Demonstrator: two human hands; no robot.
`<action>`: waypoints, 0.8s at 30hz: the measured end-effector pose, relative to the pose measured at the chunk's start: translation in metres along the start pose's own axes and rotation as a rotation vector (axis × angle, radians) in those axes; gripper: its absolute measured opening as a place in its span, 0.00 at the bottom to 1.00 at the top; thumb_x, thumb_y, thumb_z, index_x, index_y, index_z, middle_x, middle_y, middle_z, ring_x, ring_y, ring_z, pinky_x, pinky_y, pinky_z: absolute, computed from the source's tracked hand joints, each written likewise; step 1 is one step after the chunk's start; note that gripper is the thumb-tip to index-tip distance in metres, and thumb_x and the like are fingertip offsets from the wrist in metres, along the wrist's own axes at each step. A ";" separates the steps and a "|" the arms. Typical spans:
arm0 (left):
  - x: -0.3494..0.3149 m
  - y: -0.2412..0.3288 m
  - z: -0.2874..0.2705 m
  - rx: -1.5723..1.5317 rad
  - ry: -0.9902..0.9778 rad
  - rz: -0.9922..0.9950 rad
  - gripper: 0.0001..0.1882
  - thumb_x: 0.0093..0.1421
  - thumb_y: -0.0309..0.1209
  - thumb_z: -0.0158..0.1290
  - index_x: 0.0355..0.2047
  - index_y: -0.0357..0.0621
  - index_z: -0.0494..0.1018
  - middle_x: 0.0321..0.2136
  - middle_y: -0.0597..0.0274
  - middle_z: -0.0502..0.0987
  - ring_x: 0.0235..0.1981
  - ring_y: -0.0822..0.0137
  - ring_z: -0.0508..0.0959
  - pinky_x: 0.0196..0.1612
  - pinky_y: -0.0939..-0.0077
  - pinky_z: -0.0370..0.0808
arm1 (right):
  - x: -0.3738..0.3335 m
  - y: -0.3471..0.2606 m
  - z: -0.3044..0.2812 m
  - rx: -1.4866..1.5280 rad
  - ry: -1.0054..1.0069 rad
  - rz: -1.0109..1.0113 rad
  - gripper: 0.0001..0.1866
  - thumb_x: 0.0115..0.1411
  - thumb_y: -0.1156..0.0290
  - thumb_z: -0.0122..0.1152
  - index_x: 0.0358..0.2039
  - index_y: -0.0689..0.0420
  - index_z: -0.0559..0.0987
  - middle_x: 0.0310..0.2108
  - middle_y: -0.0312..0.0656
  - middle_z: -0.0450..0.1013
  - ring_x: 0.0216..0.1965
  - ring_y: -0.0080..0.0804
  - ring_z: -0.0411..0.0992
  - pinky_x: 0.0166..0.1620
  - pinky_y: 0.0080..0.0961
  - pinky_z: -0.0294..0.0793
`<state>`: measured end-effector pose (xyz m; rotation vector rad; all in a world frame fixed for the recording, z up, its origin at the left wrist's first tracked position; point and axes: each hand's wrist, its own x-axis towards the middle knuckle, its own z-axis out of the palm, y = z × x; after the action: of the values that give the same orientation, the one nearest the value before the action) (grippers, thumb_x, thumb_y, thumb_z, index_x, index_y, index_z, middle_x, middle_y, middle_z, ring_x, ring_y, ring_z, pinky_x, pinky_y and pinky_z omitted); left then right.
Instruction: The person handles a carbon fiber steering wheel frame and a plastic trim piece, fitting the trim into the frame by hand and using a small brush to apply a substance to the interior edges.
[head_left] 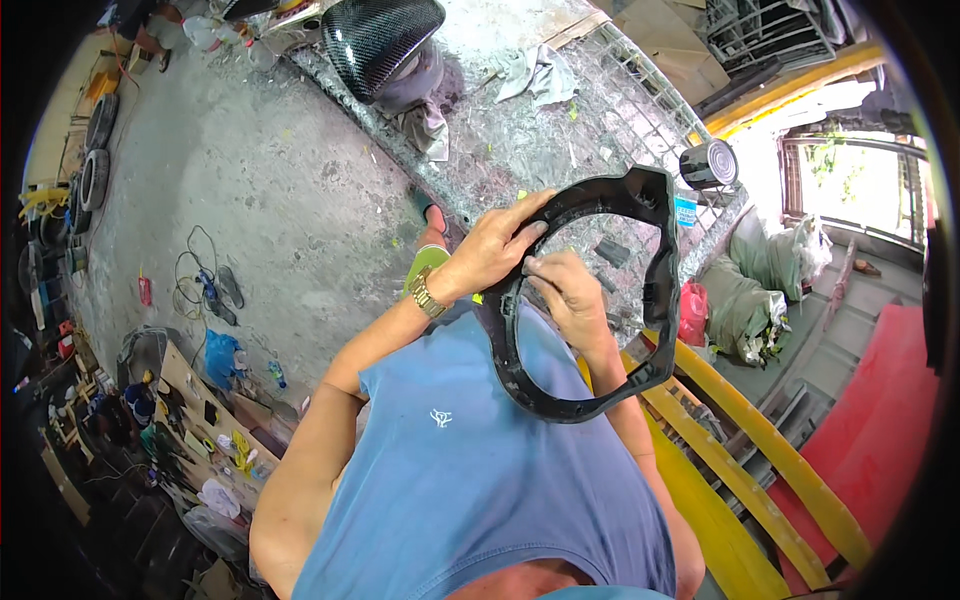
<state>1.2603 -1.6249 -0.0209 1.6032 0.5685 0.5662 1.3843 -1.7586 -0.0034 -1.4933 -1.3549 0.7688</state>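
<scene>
A black ring-shaped trim frame [668, 270], with a large round opening and angular corners, is held up before my chest. My left hand [492, 252] grips its upper left side, with the thumb on the inner rim and a gold wristwatch at the wrist. My right hand [572, 292] shows through the opening, its forearm passing behind the frame's lower right part. Its fingers are pinched against the inner left edge, close to my left thumb. Whatever lies between those fingertips is hidden.
Ahead stands a dusty grey worktable [480, 140] with a glossy carbon-patterned part [380, 45], a crumpled rag [540, 75], a metal can [708, 165] and a dark scrap piece [612, 252]. Yellow bars [740, 400] and a red panel [865, 420] lie at right. Cables and tools [208, 290] lie on the left floor.
</scene>
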 end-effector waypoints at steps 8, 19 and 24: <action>-0.005 0.004 -0.003 0.000 0.037 -0.016 0.21 0.64 0.26 0.48 0.58 0.39 0.66 0.48 0.44 0.75 0.48 0.48 0.77 0.50 0.65 0.72 | -0.005 0.001 0.004 -0.251 -0.096 -0.100 0.13 0.53 0.79 0.64 0.41 0.56 0.80 0.34 0.43 0.72 0.34 0.40 0.73 0.37 0.32 0.73; -0.001 0.004 -0.001 0.009 -0.048 -0.069 0.23 0.65 0.28 0.50 0.60 0.37 0.64 0.49 0.47 0.77 0.49 0.61 0.78 0.53 0.71 0.70 | -0.006 -0.001 -0.005 -0.218 -0.196 -0.096 0.14 0.52 0.79 0.63 0.42 0.58 0.80 0.33 0.44 0.71 0.35 0.43 0.73 0.37 0.32 0.73; 0.001 0.001 -0.001 -0.050 -0.078 -0.033 0.22 0.66 0.27 0.49 0.60 0.37 0.64 0.52 0.51 0.75 0.52 0.62 0.76 0.54 0.72 0.69 | -0.012 -0.008 -0.004 -0.105 -0.280 -0.088 0.13 0.55 0.79 0.61 0.42 0.58 0.80 0.33 0.45 0.71 0.35 0.44 0.73 0.38 0.33 0.73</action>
<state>1.2604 -1.6236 -0.0198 1.5592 0.5174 0.4873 1.3828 -1.7717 0.0038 -1.4343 -1.6817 0.8865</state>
